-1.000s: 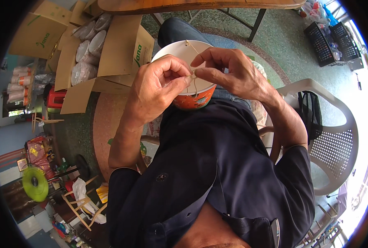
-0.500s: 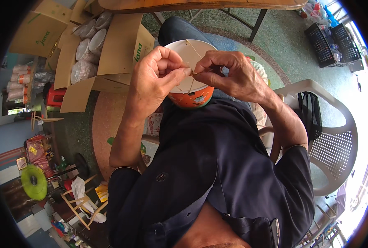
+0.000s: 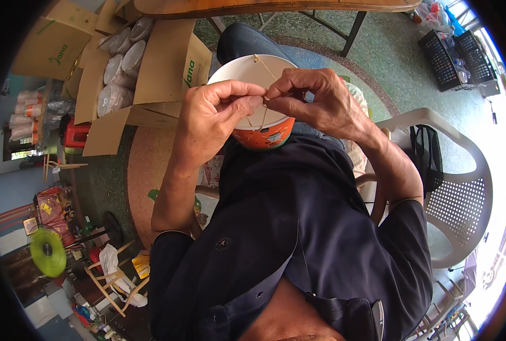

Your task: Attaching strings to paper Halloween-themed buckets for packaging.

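An orange paper bucket (image 3: 262, 138) with a white inside and a greenish base rests in my lap. Thin tan string (image 3: 267, 69) runs from a hole in its far rim up to my fingers, and more string hangs over the near rim. Above the bucket's mouth, my left hand (image 3: 219, 113) pinches the string between thumb and forefinger. My right hand (image 3: 318, 102) meets it there, thumb and forefinger closed on the same string. The fingertips of both hands nearly touch, and they hide the spot where the strands come together.
On the left an open cardboard box (image 3: 165, 62) holds stacks of wrapped white bowls (image 3: 116, 94). A wooden table (image 3: 276, 5) stands ahead. To the right are a grey plastic chair (image 3: 457, 199) and black crates (image 3: 443, 62). A green fan (image 3: 48, 252) stands at the lower left.
My left forefinger has stretched out toward the right fingertips, where before it was more curled. My right hand has barely moved, and the bucket stays in place.
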A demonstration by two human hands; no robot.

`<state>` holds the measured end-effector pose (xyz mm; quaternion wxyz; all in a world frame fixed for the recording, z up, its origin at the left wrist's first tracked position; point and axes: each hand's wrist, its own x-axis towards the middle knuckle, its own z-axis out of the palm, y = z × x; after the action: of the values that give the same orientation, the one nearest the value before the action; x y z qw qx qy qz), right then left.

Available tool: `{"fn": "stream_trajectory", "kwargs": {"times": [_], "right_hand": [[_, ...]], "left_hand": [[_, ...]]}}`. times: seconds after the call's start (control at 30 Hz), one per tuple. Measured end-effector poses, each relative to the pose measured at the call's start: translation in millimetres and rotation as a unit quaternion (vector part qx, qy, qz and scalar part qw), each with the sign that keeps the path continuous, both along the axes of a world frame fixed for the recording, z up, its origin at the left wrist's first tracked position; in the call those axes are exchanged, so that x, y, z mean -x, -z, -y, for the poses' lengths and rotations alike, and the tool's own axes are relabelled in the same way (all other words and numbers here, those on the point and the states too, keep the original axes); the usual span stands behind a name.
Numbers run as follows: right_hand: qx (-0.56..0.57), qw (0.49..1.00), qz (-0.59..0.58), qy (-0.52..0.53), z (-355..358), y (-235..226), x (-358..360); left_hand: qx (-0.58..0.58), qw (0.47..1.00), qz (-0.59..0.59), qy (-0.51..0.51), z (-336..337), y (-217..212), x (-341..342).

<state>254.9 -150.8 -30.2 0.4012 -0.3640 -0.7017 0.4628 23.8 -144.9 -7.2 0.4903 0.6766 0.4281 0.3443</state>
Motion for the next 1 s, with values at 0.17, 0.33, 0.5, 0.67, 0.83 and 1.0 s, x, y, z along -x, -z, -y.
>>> {"fn": "stream_trajectory", "kwargs": {"times": [0.17,0.33,0.5,0.67,0.83,1.0], "right_hand": [[0.001,1.0,-0.01,0.002,0.8,0.8,0.9],[-0.003,1.0,-0.009,0.002,-0.7,3.8,-0.1],[-0.011,1.0,0.019,0.021,2.0,-0.1,1.4],[0.011,1.0,0.007,0.022,3.5,-1.6,2.1],[0.024,0.999,0.015,0.025,3.7,-4.6,2.1],[0.035,0.999,0.014,0.022,2.1,-1.4,0.7]], "left_hand": [[0.031,0.999,0.041,-0.009,2.2,4.0,-5.6],[0.008,1.0,-0.002,-0.019,0.5,5.1,-3.6],[-0.033,0.997,-0.059,-0.023,3.9,3.8,-5.0],[-0.094,0.993,-0.067,-0.017,2.4,5.8,-6.3],[-0.106,0.994,-0.028,-0.008,2.3,7.3,-6.6],[-0.044,0.999,-0.002,-0.011,1.3,6.9,-5.5]]}}
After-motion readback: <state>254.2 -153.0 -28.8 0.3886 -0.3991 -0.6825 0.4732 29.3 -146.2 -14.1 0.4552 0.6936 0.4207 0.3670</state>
